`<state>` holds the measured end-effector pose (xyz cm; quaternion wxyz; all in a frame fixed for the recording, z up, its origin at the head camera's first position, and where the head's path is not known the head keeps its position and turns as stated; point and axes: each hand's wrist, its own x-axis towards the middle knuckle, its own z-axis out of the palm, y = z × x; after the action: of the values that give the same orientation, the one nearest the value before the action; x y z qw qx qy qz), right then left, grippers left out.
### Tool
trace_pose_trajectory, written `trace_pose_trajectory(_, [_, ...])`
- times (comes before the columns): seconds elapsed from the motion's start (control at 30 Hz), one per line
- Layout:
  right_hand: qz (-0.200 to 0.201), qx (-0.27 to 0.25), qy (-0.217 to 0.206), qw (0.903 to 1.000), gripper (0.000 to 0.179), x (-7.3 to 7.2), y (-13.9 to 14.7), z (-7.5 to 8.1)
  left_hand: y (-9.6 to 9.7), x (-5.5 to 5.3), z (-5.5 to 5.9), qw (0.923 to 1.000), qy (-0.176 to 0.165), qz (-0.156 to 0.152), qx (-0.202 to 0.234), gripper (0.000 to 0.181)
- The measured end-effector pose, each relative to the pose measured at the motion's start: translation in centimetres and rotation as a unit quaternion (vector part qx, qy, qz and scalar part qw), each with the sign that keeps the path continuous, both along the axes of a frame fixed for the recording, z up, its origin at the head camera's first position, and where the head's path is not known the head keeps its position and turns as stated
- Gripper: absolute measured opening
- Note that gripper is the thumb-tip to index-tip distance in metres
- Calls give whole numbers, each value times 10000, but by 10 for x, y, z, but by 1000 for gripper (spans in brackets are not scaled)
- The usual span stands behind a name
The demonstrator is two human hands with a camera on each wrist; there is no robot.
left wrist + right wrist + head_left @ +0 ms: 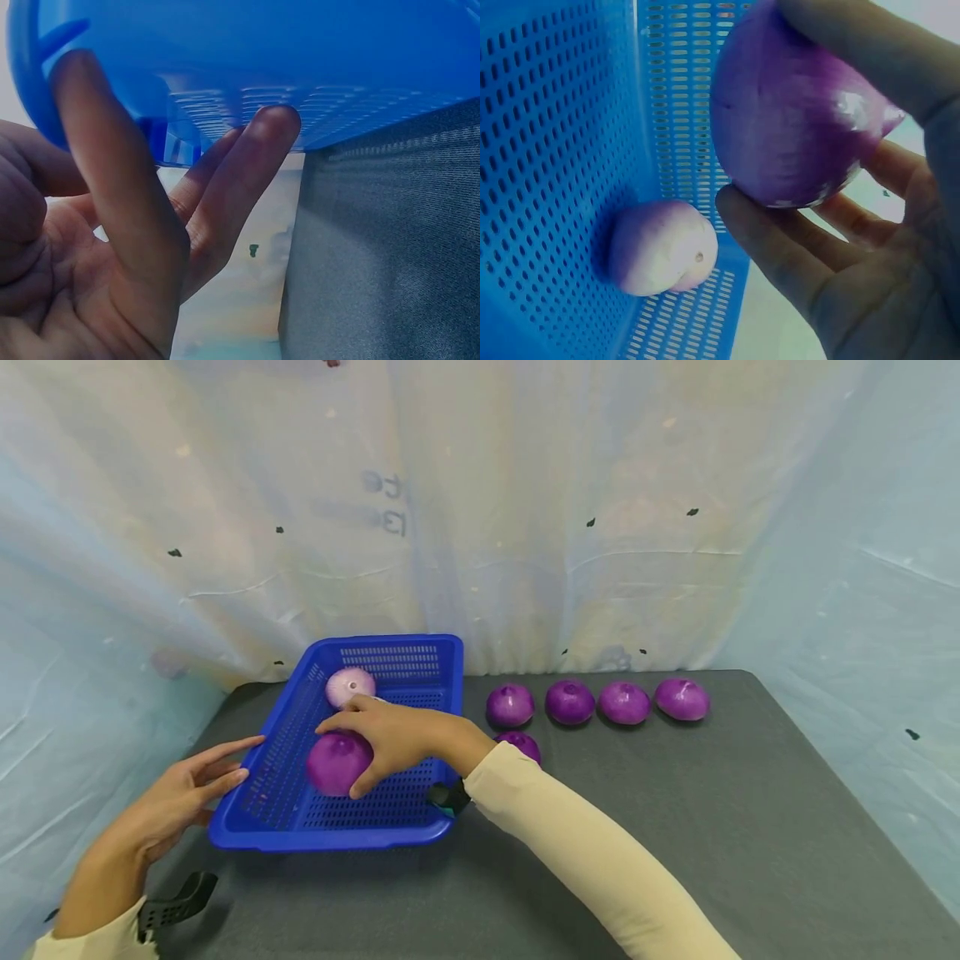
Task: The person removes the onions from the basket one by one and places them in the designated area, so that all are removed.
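A purple onion is in my right hand, held between thumb and fingers over the inside of a blue plastic basket. The right wrist view shows the onion close up, its pointed tip toward the palm. Beside it in the basket, against the mesh, lies a paler pink onion. My left hand holds the basket's left rim. In the left wrist view, fingertips reach along the basket's outer wall.
To the basket's right, a row of purple onions lies along the back of the dark grey table. One more onion sits in front, partly behind the right sleeve. Pale plastic sheeting hangs behind and at both sides.
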<state>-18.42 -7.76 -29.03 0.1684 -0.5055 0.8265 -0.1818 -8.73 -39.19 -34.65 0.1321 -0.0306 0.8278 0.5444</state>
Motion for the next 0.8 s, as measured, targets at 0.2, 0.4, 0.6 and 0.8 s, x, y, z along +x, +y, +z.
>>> trace_pose_trajectory(0.2, [-61, -178, 87, 9998, 83, 4, 15, 7, 0, -1, -1, 10000, -9, 19, -20, 60])
trace_pose_trajectory(0.4, [-310, -439, 8, 9986, 84, 10, 40, 8, 0, -2, -1, 10000, 2, 21, -40, 60])
trace_pose_trajectory(0.6, [-648, -684, 11, 9956, 82, 13, 65, -1, -3, -2, 0, 10000, -61, 48, -53, 60])
trace_pose_trajectory(0.8, [-1094, -891, 13, 9900, 82, 17, 95, -7, -1, -3, -1, 9998, -114, 94, -130, 62])
